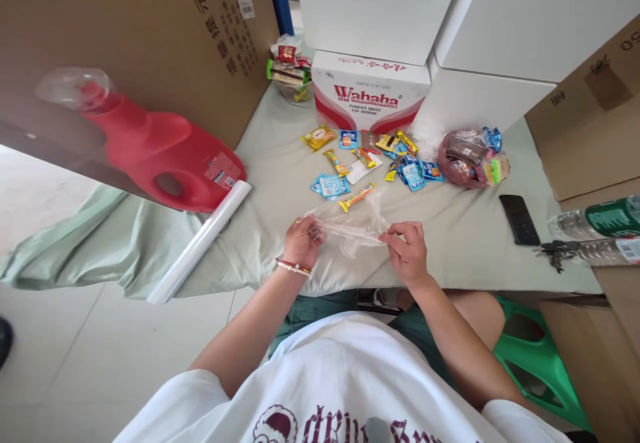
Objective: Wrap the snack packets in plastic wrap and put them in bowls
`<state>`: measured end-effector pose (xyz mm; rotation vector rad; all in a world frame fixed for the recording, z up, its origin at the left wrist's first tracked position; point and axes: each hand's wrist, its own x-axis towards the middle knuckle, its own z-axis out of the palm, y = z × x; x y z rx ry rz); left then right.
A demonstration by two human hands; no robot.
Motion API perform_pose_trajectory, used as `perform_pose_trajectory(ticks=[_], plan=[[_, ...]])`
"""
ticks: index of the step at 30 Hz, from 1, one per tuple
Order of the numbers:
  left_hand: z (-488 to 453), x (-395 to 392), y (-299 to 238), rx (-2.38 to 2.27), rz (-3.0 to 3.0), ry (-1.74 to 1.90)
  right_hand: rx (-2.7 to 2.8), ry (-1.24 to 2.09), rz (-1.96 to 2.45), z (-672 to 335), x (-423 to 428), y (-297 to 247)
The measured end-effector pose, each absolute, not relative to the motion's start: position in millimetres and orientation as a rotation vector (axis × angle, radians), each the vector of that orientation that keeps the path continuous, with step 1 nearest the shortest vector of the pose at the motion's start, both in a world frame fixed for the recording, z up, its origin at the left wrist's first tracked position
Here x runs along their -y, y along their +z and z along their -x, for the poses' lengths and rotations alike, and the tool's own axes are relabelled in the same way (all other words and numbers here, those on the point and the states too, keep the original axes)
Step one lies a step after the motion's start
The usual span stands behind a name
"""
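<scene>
A thin, clear plastic bag (350, 233) is stretched between my two hands above the front of the cloth-covered table. My left hand (303, 239), with bracelets at its wrist, is closed on the bag's left side. My right hand (407, 249) pinches its right edge between thumb and fingers. Just beyond the bag lies a yellow-orange snack stick (357, 197). Farther back are light blue packets (330, 186), a yellow packet (319, 137), another wrapped stick (336, 162) and a pile of blue packets (414, 175).
A red jug (165, 156) and white roll (200, 243) lie at the left. Behind stands a Wahaha carton (370, 93), beside a filled snack bowl (295, 91). A reddish bowl (453, 171) of snacks, a phone (520, 219) and plastic bottles (570, 224) are at the right.
</scene>
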<state>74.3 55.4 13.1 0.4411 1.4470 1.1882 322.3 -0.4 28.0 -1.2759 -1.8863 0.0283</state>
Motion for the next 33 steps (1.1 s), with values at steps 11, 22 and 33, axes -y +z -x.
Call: perform_pose_trajectory(ticks=[11,22,33], plan=[[-71,-47,36,-1.810,-1.932,0.894,1.920,0.415,1.278,-330,12,-32],[-119,-75,0,-1.481,-1.597,0.735,1.800,0.507,1.428,-364,40,-25],[-127,-44,11,-1.260,-1.509,1.054,1.405,1.175,1.677,-364,-36,2]])
